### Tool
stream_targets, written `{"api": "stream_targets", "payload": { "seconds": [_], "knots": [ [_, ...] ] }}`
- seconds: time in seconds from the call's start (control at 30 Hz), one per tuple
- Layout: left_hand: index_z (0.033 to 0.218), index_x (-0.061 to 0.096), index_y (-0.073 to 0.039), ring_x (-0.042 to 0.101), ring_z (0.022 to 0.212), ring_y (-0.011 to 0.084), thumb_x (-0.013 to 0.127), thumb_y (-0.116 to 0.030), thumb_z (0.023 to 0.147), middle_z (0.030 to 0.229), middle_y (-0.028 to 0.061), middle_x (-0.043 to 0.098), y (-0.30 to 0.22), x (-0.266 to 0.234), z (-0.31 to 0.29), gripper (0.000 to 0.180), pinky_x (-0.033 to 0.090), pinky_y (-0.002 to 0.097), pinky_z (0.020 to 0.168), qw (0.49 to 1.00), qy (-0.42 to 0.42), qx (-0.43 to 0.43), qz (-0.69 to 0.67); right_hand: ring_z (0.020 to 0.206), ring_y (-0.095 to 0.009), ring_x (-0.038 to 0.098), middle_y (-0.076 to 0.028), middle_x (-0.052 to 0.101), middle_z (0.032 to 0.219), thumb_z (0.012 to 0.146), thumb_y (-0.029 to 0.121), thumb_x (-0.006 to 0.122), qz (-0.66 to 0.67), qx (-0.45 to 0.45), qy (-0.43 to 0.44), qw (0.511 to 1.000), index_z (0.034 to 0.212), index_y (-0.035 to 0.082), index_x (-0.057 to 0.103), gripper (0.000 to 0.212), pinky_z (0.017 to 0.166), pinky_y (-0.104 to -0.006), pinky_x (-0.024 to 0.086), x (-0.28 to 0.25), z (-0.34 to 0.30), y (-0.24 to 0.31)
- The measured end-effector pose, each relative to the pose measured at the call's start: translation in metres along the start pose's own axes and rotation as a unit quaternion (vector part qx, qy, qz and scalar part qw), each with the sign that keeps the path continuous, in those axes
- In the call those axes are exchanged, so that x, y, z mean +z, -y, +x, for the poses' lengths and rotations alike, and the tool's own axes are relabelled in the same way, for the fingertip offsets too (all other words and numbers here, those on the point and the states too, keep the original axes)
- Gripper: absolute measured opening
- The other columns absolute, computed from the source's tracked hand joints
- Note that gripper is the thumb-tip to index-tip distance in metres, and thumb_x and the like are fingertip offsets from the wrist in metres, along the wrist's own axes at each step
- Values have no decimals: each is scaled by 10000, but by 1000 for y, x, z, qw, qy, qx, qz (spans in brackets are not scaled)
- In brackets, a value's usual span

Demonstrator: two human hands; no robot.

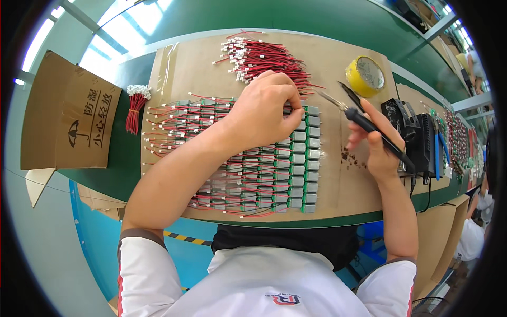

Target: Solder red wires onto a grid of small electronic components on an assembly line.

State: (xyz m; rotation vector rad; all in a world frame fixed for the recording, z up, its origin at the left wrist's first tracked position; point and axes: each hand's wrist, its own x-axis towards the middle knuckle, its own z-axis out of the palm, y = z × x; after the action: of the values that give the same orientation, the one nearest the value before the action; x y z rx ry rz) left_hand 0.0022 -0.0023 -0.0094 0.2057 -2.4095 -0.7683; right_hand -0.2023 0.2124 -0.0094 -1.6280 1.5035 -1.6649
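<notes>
Clasping a soldering iron (362, 121), right hand (380, 152) curled, left hand (266, 108) bent, its grip hidden, unclear

Modules (298, 169): grey with green edges, forming a repeating grey-green grid. Wires (270, 57): red, some dark; connectors (236, 53) are white. Soldering iron (365, 122): black handle, silvery tip. Tape roll (356, 79): yellow. Cardboard sheet (343, 185): tan. Carton (58, 113): brown, black print. Surface (120, 153): dark green. Floor (95, 227): bright blue. Floor strip (187, 238): yellow-black stripes. Shirt (253, 274): white, dark cuffs.
</notes>
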Motion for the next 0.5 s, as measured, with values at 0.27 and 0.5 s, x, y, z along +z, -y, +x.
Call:
{"api": "stream_targets", "payload": {
  "seconds": [0.27,0.5],
  "knots": [
    [825,715,-31,678,1019,296,798,-81,841,1013,82,724,-2,3,1,98,553,422,920,1000,15,-16,9,729,-216,721,-202,757,1057,1135,192,548,145,177,-56,972,1352,-121,662,397,629,-365,645,-16,-23,-10],
    [817,747,-26,667,1061,341,779,-111,838,1024,117,723,-2,3,3,93,530,459,1018,999,35,-38,5,713,-212,718,-201,757,1046,1129,178,550,107,183,-29,977,1335,-118,673,381,628,-356,641,-14,-19,-10]
  ]
}}
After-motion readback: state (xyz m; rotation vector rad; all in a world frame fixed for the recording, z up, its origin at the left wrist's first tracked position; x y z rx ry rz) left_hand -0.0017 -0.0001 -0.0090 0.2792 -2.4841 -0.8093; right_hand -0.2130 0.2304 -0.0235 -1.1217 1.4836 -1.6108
